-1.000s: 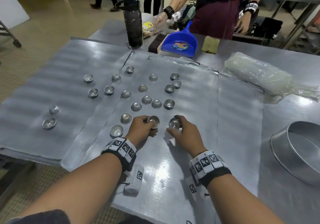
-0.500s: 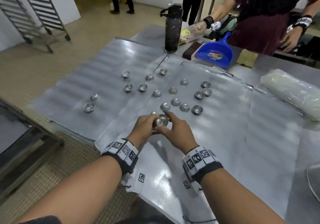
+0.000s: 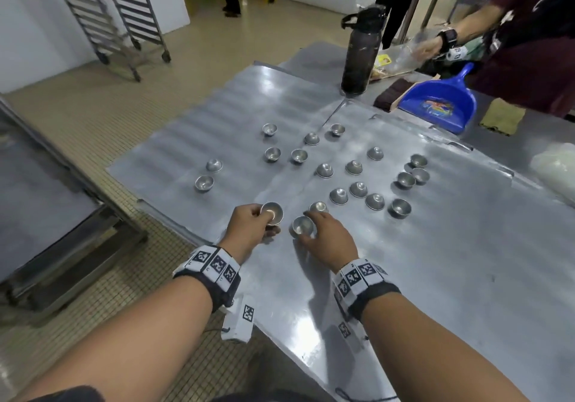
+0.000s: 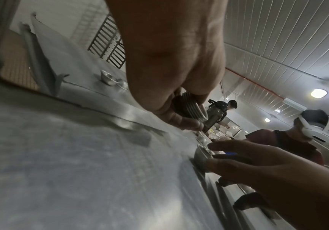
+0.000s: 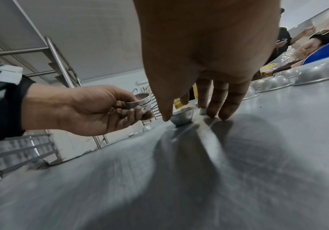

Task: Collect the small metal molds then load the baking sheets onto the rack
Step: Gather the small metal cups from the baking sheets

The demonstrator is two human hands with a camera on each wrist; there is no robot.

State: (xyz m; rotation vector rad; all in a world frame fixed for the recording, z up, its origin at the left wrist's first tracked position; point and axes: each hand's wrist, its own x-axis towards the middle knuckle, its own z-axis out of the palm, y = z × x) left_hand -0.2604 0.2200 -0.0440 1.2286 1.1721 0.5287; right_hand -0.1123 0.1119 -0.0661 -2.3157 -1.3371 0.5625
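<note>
Left hand [image 3: 249, 230]: fingers curled round a stack of nested molds [image 3: 273, 213], held clear of the baking sheet [image 3: 435, 261]. Right hand [image 3: 329, 239]: thumb and forefinger pinch a single mold [image 3: 301, 226] standing on the sheet at 3 o'clock of the stack, with the other fingers straight. Loose molds [image 3: 357, 189] lie from 10 to 2 o'clock. The rack [image 3: 109, 12] stands far off at 10 o'clock.

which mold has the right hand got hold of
The open-side-up mold between the right hand's thumb and forefinger, not the upside-down mold just beyond it.
</note>
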